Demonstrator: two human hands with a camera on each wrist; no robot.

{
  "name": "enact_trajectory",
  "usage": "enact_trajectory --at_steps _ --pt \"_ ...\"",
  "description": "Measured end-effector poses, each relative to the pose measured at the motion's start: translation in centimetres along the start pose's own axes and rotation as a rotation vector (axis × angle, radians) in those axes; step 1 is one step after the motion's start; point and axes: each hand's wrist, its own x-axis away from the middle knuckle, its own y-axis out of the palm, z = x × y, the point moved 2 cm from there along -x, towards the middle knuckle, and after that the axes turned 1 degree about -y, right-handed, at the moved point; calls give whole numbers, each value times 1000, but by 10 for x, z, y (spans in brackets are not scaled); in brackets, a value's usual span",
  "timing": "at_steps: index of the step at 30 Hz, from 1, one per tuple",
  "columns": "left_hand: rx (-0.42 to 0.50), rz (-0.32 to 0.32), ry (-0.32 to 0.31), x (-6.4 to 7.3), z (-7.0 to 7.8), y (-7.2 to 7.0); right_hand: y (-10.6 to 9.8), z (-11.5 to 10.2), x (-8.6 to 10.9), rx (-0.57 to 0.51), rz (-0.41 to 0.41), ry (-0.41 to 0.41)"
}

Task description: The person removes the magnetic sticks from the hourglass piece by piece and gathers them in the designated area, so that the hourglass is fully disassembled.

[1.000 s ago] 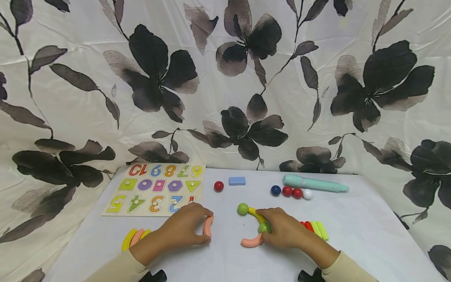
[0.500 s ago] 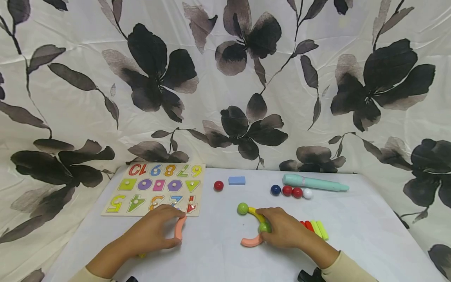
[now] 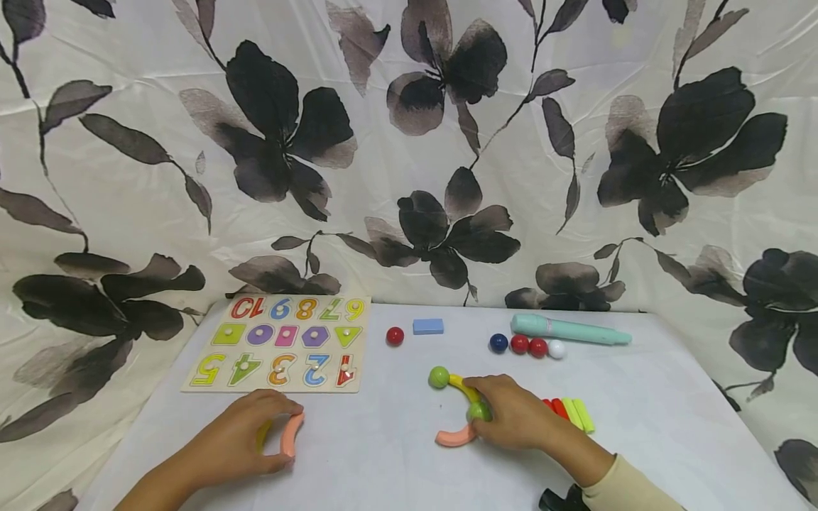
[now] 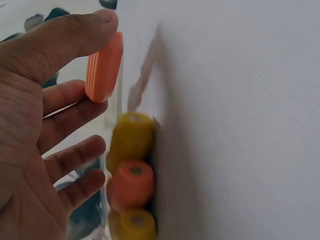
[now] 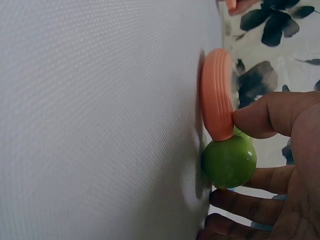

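Note:
My left hand (image 3: 276, 434) pinches an orange curved piece (image 3: 292, 433) between thumb and fingers, just above the white table (image 3: 383, 468) near its front left. In the left wrist view the orange piece (image 4: 104, 67) hangs over a small row of yellow and orange curved pieces (image 4: 131, 170) lying on the table. My right hand (image 3: 493, 417) curls round a green ball (image 3: 478, 411). That ball joins a yellow curved piece (image 3: 461, 387), tipped by another green ball (image 3: 439, 377), to an orange curved piece (image 3: 455, 438). In the right wrist view my thumb presses where the orange piece (image 5: 216, 95) meets the green ball (image 5: 229, 160).
A wooden number puzzle board (image 3: 281, 344) lies at the back left. Behind the hands lie a red ball (image 3: 395, 336), a blue block (image 3: 427, 326), a row of coloured balls (image 3: 524, 345) and a teal pen (image 3: 569, 330). Coloured sticks (image 3: 571, 413) lie beside my right wrist. Floral cloth hangs behind.
My left hand has carried the orange curved piece leftward and nearer the front edge, over the pile of curved pieces. The right hand and its joined pieces have stayed put.

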Motion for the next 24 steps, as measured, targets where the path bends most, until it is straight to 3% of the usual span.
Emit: enact_trajectory --at_steps 7,13,24 --pt "-19 -7 -58 9 -11 0 0 -1 0 -3 0 -1" --pt "-21 -25 -72 13 -18 0 1 -1 0 -9 -7 10" --pt "38 -65 -151 17 -19 -2 0 -1 0 -1 1 -4"
